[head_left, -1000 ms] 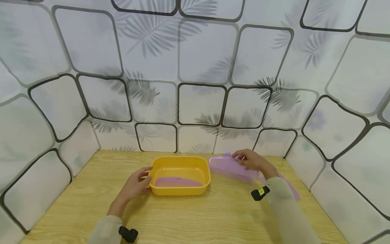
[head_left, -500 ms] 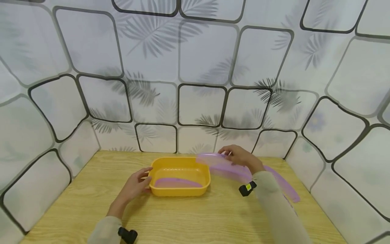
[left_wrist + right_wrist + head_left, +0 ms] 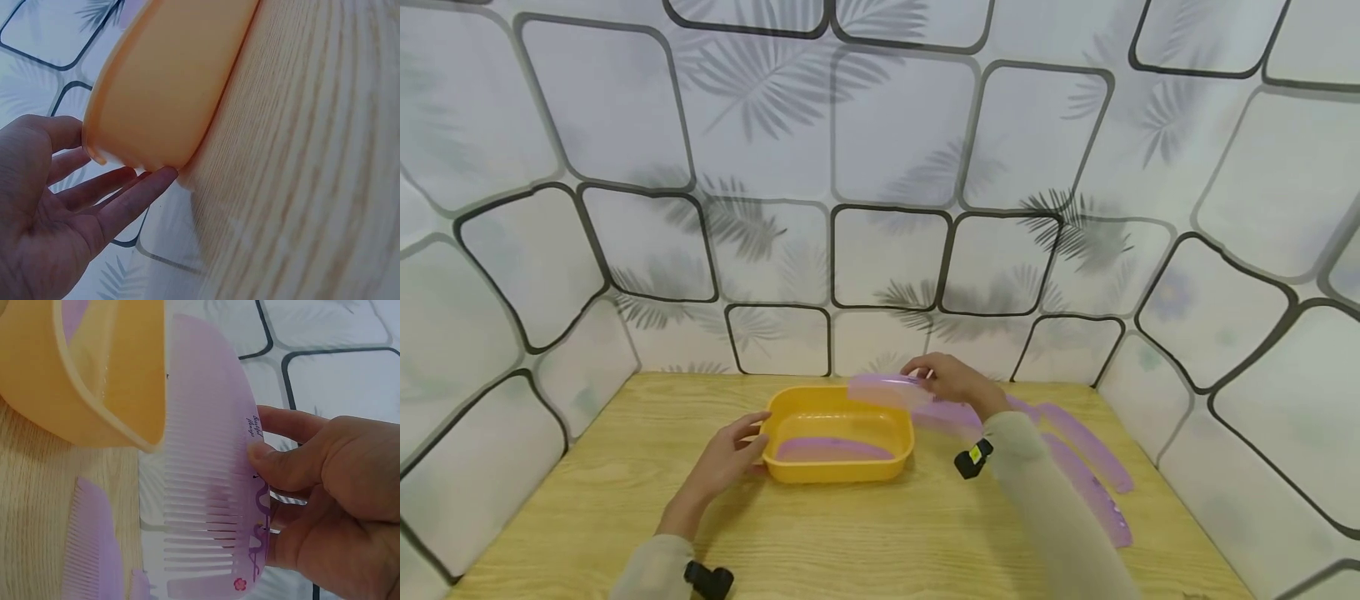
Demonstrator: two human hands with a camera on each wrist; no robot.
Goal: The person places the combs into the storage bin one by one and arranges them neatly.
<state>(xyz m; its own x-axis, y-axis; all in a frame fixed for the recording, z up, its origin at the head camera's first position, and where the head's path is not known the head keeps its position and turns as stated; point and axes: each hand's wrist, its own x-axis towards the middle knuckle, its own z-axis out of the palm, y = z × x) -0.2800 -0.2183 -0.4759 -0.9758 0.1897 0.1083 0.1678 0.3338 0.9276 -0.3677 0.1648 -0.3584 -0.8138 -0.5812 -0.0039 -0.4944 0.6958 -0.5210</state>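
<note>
A purple translucent comb (image 3: pixel 209 425), printed with dark lettering and a small flower, is pinched along its spine by my right hand (image 3: pixel 951 379). In the head view the held comb (image 3: pixel 880 389) is over the back right rim of a yellow plastic basin (image 3: pixel 835 472). One purple comb (image 3: pixel 833 451) lies inside the basin. My left hand (image 3: pixel 730 450) touches the basin's left end. In the left wrist view, that hand's fairly straight fingers (image 3: pixel 134 203) rest against the basin's outer wall.
Several more purple combs lie on the wood-grain table (image 3: pixel 850 550): one comb (image 3: pixel 951 417) right of the basin, a long comb (image 3: pixel 1086 442) and another comb (image 3: pixel 1090 496) farther right. A patterned curtain-like wall (image 3: pixel 880 250) surrounds the back and sides.
My right hand has lifted a comb from the pile and carried it left to the basin's right rim. Two combs at the right show more as the forearm moved. The left hand stays put.
</note>
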